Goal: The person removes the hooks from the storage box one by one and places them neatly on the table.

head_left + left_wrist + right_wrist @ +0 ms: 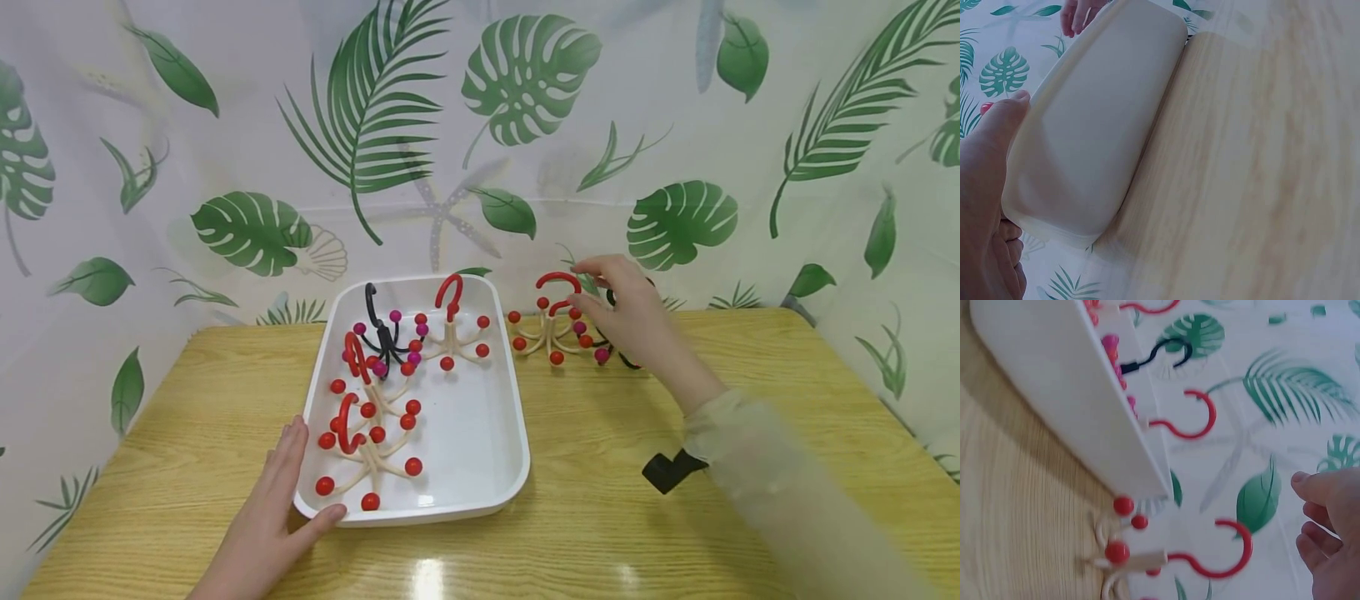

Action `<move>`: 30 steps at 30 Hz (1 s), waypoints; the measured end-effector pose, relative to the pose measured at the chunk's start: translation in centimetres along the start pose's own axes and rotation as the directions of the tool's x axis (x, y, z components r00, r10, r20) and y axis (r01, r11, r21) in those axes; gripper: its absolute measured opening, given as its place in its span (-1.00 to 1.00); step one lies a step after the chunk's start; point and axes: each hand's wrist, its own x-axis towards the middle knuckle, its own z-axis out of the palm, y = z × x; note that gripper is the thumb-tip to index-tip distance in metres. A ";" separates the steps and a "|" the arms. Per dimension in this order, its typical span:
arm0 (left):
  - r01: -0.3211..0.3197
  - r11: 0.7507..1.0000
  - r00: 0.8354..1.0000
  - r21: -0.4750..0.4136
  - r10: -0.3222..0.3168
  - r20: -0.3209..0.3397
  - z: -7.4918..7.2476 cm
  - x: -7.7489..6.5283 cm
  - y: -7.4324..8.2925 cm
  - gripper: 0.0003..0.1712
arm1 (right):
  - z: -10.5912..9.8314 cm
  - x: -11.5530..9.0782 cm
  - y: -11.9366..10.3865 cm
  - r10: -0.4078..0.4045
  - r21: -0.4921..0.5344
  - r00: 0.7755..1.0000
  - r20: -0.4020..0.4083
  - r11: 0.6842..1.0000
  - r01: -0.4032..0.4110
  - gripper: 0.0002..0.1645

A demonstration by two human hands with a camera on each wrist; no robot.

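Head view: red-hooked rack [548, 331], long axis upright, hook [558, 276] gaping left; right hand [624, 312] half-spread, seemingly empty; left hand [267, 512] grips tray [472, 454].

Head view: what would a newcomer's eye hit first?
Three beige branching stands with red balls and curved red hooks, bright inside the white rectangular tray left of centre. Among them, one black hooked stand with magenta balls in the tray's back left. Then the bare right hand, beside a beige red-hooked stand just right of the tray.
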 end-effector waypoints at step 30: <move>-0.019 1.000 1.000 0.000 0.019 -0.006 -0.1 0.0 0.0 0.16 | 10.7 -1.1 -13.3 -0.368 0.363 0.886 0.282 0.896 0.256 -0.48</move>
